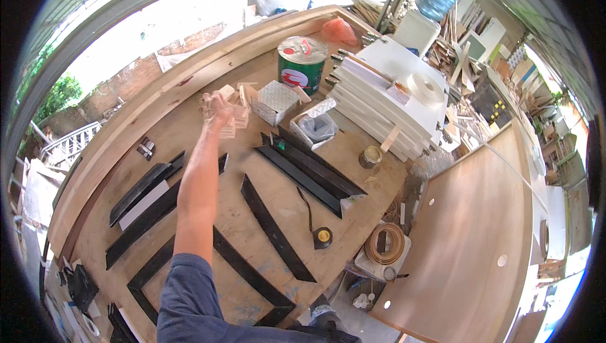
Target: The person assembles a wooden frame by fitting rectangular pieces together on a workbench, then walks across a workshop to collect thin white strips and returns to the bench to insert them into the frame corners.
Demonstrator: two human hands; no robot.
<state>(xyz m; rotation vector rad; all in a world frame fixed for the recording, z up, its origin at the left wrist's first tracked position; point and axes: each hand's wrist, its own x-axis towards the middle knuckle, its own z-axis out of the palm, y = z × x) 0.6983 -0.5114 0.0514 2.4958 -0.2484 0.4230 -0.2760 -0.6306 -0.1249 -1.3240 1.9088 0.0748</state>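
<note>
My left hand (218,109) reaches across the workbench to a pile of small pale wooden pieces (238,114). Its fingers are bent and closed at the pile's left side, on small wooden pieces that they partly hide. My right hand is out of view. Beside the pile stands a white patterned box (275,102). Under and beside my forearm lie black mitred frame strips (146,224), and two sides of a black frame (251,266) meet at a corner near me. A single black strip (275,226) lies to the right, with more black strips (310,176) grouped behind it.
A green can (302,65) and an open box with a plastic bag (315,127) stand at the back. White panels (385,97) are stacked on the right. A tape measure (322,237) and a small tin (370,157) sit near the right edge. A long timber rail (132,135) borders the left.
</note>
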